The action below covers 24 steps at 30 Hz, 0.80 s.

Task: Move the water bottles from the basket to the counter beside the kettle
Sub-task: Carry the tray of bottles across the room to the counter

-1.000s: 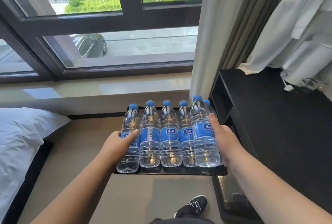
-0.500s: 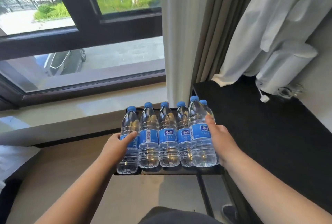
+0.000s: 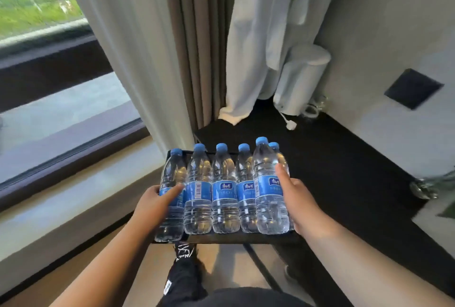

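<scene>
Six water bottles (image 3: 224, 191) stand upright in a shallow black basket (image 3: 221, 239) carried between the two hands, long axes vertical, blue caps pointing up and labels facing the wearer. Five form a row from hand to hand; a sixth stands behind the one nearest the right hand (image 3: 300, 201). The left hand (image 3: 157, 204) is clamped on its end of the basket with the thumb laid across the end bottle's label. The right hand is clamped likewise, thumb upright against its end bottle; the fingers of both are hidden. The dark counter (image 3: 344, 159) lies beyond and beside the right hand. At its far corner stands a white cylinder with a cord, probably the kettle (image 3: 302, 80), though it is blurred. Judged from the full, clear bodies, each bottle is moderately heavy, thin-walled and yielding under squeeze, smooth, and tall enough to tip. The best hold is round the labelled waist, lifting straight up.
</scene>
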Available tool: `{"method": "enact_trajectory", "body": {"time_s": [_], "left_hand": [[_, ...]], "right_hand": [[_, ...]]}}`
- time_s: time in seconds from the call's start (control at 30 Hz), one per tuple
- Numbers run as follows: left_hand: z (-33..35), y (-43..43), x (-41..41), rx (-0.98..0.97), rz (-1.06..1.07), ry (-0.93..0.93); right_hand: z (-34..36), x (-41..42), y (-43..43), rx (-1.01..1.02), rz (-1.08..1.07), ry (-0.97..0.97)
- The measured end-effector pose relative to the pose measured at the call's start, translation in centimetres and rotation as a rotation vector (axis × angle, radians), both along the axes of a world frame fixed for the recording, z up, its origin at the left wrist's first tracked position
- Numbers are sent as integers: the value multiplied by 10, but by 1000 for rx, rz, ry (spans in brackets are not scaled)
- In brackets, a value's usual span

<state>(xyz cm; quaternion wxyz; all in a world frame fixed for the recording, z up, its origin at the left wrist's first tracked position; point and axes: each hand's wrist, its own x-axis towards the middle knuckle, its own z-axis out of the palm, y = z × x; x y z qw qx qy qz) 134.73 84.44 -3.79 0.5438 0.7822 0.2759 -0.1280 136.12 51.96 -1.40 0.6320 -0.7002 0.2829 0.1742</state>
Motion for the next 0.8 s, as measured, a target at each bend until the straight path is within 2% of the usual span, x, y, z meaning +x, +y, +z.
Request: {"method": "enact_trajectory", "body": {"time_s": [0.23, 0.43, 0.63, 0.8], "left_hand": [[-9, -37, 116, -74, -304, 3], [-4, -84, 210, -80, -583, -13], [-19, -133, 240, -51, -876, 8], [-27, -164, 230, -87, -1142, 48]], "right_hand": [[4, 18, -24, -62, -290, -10], [-10, 16, -33, 33, -625, -11], [-31, -19, -35, 57, -878, 21], [-39, -55, -40, 40, -978, 105]]}}
